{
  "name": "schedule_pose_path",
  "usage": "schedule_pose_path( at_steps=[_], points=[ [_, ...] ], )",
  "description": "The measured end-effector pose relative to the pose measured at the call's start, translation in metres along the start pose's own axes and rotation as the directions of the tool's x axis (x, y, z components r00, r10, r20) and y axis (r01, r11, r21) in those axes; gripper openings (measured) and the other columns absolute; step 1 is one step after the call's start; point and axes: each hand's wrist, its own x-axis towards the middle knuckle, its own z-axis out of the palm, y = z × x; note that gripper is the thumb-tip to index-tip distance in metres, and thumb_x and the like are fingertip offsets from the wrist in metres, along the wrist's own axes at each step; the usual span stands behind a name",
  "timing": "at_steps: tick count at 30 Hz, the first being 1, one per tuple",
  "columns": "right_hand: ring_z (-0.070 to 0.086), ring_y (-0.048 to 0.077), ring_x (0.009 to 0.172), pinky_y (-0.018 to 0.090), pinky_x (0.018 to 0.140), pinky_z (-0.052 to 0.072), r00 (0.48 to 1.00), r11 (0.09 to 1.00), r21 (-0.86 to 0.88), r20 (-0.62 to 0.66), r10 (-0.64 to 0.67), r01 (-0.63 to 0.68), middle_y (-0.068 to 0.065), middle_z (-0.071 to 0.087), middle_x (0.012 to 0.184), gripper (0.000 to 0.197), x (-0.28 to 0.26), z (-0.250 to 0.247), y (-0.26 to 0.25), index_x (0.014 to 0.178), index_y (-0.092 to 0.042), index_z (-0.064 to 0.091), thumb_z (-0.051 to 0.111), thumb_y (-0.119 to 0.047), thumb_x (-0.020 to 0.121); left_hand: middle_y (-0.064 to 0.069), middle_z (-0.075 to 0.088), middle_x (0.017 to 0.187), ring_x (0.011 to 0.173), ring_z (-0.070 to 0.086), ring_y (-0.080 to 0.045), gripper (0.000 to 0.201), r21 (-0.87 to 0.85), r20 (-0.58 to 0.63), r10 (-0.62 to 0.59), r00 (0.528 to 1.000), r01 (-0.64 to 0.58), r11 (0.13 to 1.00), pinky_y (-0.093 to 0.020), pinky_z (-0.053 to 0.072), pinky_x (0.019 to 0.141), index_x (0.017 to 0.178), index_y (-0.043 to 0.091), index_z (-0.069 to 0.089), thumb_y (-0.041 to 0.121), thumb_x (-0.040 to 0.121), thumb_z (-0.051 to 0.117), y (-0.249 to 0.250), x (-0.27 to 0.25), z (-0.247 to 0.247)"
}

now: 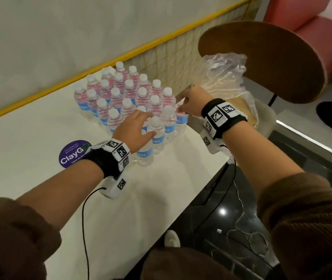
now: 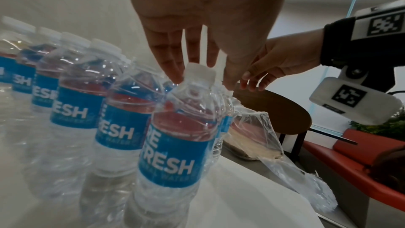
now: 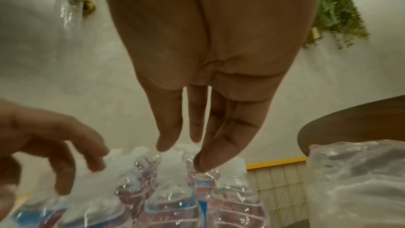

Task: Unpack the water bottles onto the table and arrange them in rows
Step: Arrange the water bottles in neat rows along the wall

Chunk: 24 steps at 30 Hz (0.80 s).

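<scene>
your white surface point(image 1: 39, 128) carries the whole job, and the block of water bottles point(image 1: 124, 93) sits at its far right end, packed tight in diagonal rows against the yellow-edged wall panel point(image 1: 161, 57), probably so each new bottle has a straight line to join. just past the surface edge, the crumpled clear plastic wrap point(image 1: 225, 77) lies slumped on a chair seat by the round wooden chair back point(image 1: 272, 57); it looks empty from here, which suggests the unpacking is nearly done and you are tidying the near rows.

your left hand point(image 1: 134, 128) reaches over the near corner of the block with fingers point(image 2: 175, 65) relaxed and spread, tips touching around the cap of the front bottle point(image 2: 175, 136), not wrapped round it; that reads as steadying or nudging it into line. your right hand point(image 1: 191, 102) is at the right-hand corner, thumb and fingers point(image 3: 208, 153) drawn together on the cap of the corner bottle point(image 1: 181, 118), a light pinch from above, likely to set it down square.

the bottles are small, clear and ribbed, with white caps and blue "refresh" labels. all stand upright, shoulders nearly touching. the thin walls should dent easily, so holding them by the cap makes sense.
</scene>
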Motion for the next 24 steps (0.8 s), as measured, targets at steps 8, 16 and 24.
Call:
schedule_pose_path(
  at_steps=[8,16,24],
  points=[
    [0.052,0.027,0.121,0.033,0.098,0.042,0.978,0.977,-0.11,0.125,-0.167,0.18,0.012,0.056,0.131,0.048,0.03,0.022,-0.01,0.132,-0.016,0.054,0.064,-0.031,0.088,-0.008,0.049,0.132,0.11,0.055,-0.025,0.057,-0.037,0.077,-0.09,0.993,0.093,0.995,-0.036,0.043,0.096,0.141,0.022,0.039,0.017,0.089,0.062,-0.001,0.009,0.019],
    [0.055,0.028,0.115,0.035,0.096,0.043,0.992,0.992,0.026,0.021,-0.124,0.123,0.013,0.059,0.124,0.049,0.038,0.006,0.008,0.132,-0.014,0.052,0.06,-0.036,0.089,-0.006,0.039,0.141,0.121,0.045,-0.024,0.062,-0.089,0.091,-0.126,0.988,0.134,0.987,-0.035,0.038,0.1,0.147,0.025,0.027,0.019,0.092,0.056,-0.002,0.003,0.03],
    [0.051,0.028,0.121,0.032,0.099,0.04,0.998,0.997,-0.061,0.04,-0.041,0.044,0.011,0.057,0.129,0.049,0.044,0.003,0.038,0.135,-0.014,0.048,0.061,-0.024,0.089,-0.003,0.041,0.131,0.121,0.044,-0.025,0.061,0.143,0.109,-0.081,0.991,0.065,0.988,-0.043,0.042,0.098,0.142,0.021,0.036,0.029,0.086,0.059,-0.001,-0.008,0.006]
  ],
)
